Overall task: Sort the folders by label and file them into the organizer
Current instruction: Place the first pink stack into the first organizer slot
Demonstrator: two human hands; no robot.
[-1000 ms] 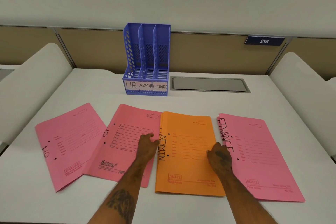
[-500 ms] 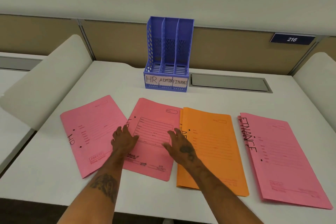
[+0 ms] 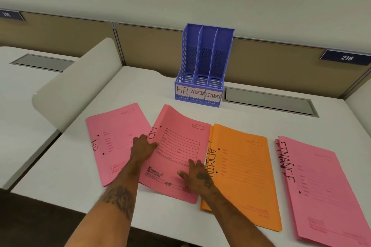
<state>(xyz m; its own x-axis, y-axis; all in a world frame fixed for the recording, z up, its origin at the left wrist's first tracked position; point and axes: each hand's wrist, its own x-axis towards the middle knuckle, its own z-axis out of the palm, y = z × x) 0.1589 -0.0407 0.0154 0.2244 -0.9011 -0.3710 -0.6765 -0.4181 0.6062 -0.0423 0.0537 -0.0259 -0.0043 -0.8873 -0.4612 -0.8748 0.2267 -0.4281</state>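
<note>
Four folders lie in a row on the white desk (image 3: pixel 140 90). From the left: a pink HR folder (image 3: pixel 116 138), a second pink HR folder (image 3: pixel 180 138), an orange ADMIN folder (image 3: pixel 245 168) and a pink FINANCE folder (image 3: pixel 319 188). My left hand (image 3: pixel 143 147) grips the left edge of the second HR folder. My right hand (image 3: pixel 197 175) grips its right edge, over the ADMIN folder's spine. That folder's far end bows up off the desk. The blue organizer (image 3: pixel 202 70) stands behind, its three slots labelled HR, ADMIN, FINANCE, all empty.
A grey cable flap (image 3: pixel 269 101) is set into the desk right of the organizer. A white rounded divider (image 3: pixel 80 84) rises on the left, with another desk beyond it. A tan partition (image 3: pixel 271 62) with a 216 sign backs the desk.
Both hands shifted from the orange ADMIN folder to the second HR folder, took its two side edges, and its far end has lifted. The camera turned left.
</note>
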